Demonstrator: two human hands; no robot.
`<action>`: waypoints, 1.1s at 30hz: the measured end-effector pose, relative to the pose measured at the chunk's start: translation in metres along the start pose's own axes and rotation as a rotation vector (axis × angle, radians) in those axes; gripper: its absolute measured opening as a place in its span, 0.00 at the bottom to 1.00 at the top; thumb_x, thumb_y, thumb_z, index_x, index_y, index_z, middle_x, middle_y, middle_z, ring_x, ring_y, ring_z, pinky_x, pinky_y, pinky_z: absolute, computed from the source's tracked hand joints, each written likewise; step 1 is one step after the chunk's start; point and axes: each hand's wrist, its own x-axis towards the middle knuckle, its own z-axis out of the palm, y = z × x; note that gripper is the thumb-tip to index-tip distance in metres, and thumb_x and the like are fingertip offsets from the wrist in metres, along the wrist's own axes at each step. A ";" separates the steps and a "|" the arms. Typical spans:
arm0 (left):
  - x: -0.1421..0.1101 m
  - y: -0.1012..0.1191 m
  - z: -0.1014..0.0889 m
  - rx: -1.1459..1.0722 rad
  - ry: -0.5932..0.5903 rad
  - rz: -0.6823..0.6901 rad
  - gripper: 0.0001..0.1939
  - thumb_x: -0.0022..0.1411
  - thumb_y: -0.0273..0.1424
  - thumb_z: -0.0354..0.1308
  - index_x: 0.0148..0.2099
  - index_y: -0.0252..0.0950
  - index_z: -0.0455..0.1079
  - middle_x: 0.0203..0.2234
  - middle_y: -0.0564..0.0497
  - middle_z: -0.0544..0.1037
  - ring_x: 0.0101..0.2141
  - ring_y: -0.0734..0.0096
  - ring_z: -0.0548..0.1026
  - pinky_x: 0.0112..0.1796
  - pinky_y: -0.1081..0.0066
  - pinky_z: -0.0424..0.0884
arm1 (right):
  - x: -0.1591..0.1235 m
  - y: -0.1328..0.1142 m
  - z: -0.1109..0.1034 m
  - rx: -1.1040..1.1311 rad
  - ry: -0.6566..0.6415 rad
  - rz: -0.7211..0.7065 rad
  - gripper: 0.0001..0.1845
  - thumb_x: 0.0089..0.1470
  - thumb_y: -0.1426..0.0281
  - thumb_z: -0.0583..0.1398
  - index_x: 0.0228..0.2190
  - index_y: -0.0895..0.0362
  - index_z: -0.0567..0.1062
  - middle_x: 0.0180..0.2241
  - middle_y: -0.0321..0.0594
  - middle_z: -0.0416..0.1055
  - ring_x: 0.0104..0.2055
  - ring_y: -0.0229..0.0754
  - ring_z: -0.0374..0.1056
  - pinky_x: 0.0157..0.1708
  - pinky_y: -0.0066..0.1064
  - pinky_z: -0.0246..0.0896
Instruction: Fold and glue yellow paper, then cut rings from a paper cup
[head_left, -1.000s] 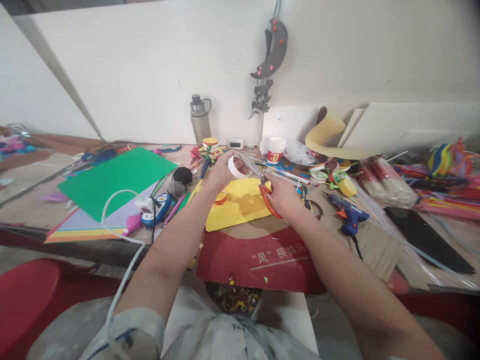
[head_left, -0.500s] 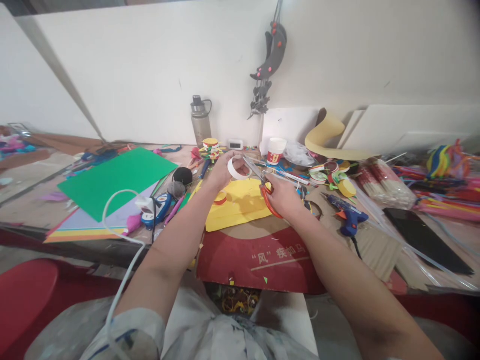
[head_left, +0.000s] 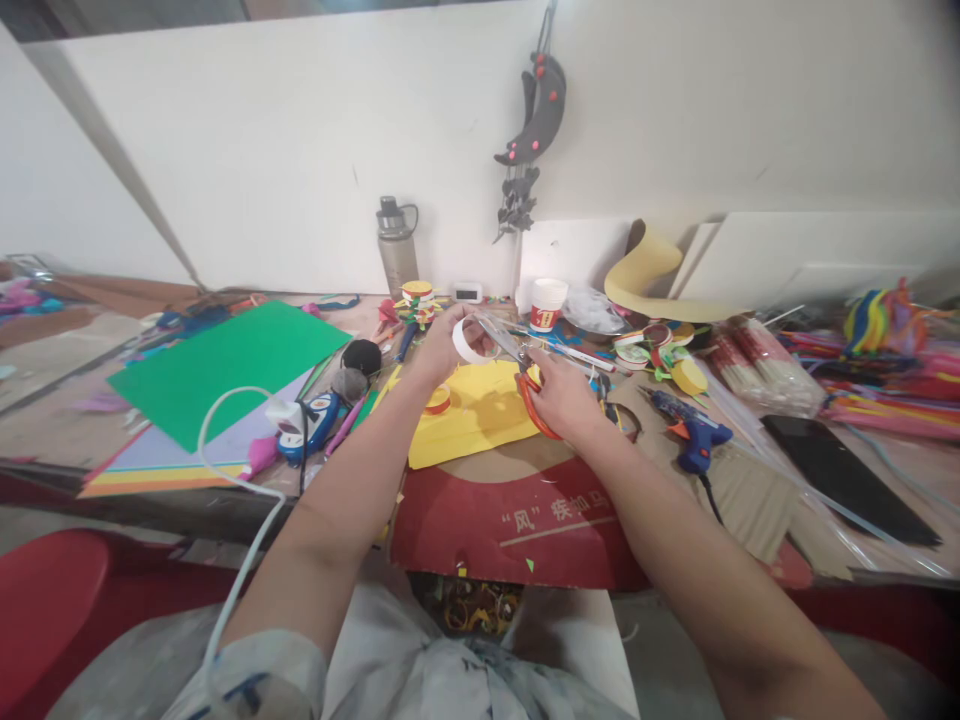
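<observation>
My left hand is closed on a white paper ring, held up above the yellow sheets. In my right hand are scissors with orange handles; their blades point up and left, close to the ring's right side. Whether the blades touch the ring I cannot tell. A small yellow ring with a red band lies on the yellow sheets, beside my left wrist. Under the sheets is a red and brown cardboard piece with white lettering.
Green paper and other coloured sheets lie at left, near a white cable. A blue glue gun and a black phone lie at right. A bottle and paper cup stand behind my hands.
The view has shifted slightly. Both hands keep their hold on the paper ring and the scissors, with almost no movement between them.
</observation>
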 end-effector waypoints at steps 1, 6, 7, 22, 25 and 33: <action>0.000 -0.001 0.000 -0.005 -0.010 0.002 0.30 0.47 0.51 0.82 0.37 0.37 0.70 0.24 0.54 0.79 0.24 0.71 0.78 0.26 0.73 0.70 | 0.000 0.001 0.001 0.000 -0.002 -0.003 0.21 0.69 0.66 0.56 0.58 0.58 0.76 0.50 0.54 0.80 0.49 0.56 0.75 0.48 0.40 0.66; 0.000 -0.004 -0.001 -0.005 0.024 -0.013 0.32 0.45 0.53 0.81 0.37 0.38 0.71 0.24 0.54 0.79 0.25 0.70 0.77 0.28 0.70 0.72 | 0.001 0.003 0.003 -0.003 -0.003 -0.015 0.21 0.68 0.68 0.56 0.58 0.58 0.76 0.50 0.54 0.82 0.47 0.55 0.76 0.46 0.39 0.66; 0.000 -0.005 -0.001 -0.011 0.026 -0.015 0.32 0.44 0.53 0.82 0.37 0.38 0.71 0.24 0.54 0.79 0.24 0.71 0.77 0.28 0.70 0.72 | 0.001 0.003 0.003 -0.006 -0.004 -0.013 0.21 0.69 0.68 0.55 0.58 0.58 0.76 0.49 0.54 0.82 0.47 0.55 0.76 0.46 0.39 0.65; 0.001 0.001 0.003 -0.003 0.057 -0.060 0.33 0.39 0.51 0.84 0.34 0.36 0.72 0.24 0.55 0.77 0.24 0.74 0.75 0.27 0.73 0.71 | 0.002 0.001 -0.001 -0.054 -0.073 0.017 0.22 0.70 0.67 0.55 0.60 0.58 0.75 0.44 0.54 0.83 0.45 0.56 0.77 0.43 0.38 0.64; -0.001 0.002 0.002 0.025 0.045 -0.046 0.31 0.46 0.52 0.82 0.36 0.36 0.72 0.25 0.53 0.80 0.25 0.73 0.78 0.29 0.73 0.73 | 0.003 0.000 -0.001 -0.053 -0.072 0.003 0.21 0.70 0.68 0.55 0.60 0.58 0.76 0.46 0.53 0.83 0.44 0.54 0.77 0.43 0.37 0.64; -0.002 0.000 0.002 0.031 0.077 -0.029 0.33 0.50 0.57 0.78 0.41 0.38 0.69 0.28 0.54 0.81 0.26 0.70 0.81 0.29 0.72 0.75 | 0.000 -0.006 -0.002 -0.100 -0.031 0.047 0.20 0.70 0.66 0.55 0.58 0.55 0.77 0.46 0.51 0.82 0.43 0.54 0.77 0.40 0.37 0.63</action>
